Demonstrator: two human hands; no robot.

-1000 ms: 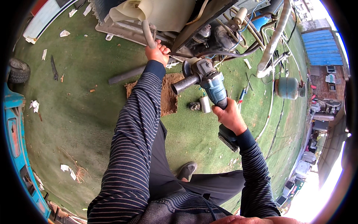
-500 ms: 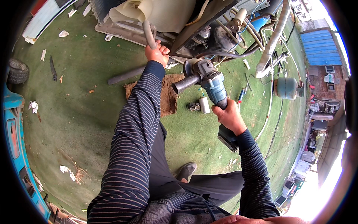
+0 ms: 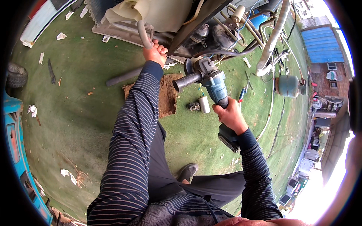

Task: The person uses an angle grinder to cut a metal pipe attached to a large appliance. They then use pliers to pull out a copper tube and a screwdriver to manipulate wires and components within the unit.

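Note:
My left hand (image 3: 155, 54) is closed around the lower end of a bent grey tube (image 3: 143, 34), at the near edge of an opened appliance with a cream fan blade (image 3: 124, 10). In my right hand (image 3: 232, 117) is the body of a cordless blue-and-black angle grinder (image 3: 216, 84). Its head and black side handle point forward and left, close to the appliance's lower edge and right of my left hand. The battery end sticks out below my right hand. Whether the disc spins I cannot tell.
Tubing and a dark compressor (image 3: 224, 37) fill the appliance's right side. Below lie a brown mat (image 3: 167, 96), a grey bar (image 3: 126, 77) and a white cylinder (image 3: 204, 104). A teal gas cylinder (image 3: 288, 86) and a long hose stand right. A teal metal frame (image 3: 22, 150) edges the left.
The whole view has shifted slightly, so things sit a little farther left. Both hands keep their holds on the tube and the grinder.

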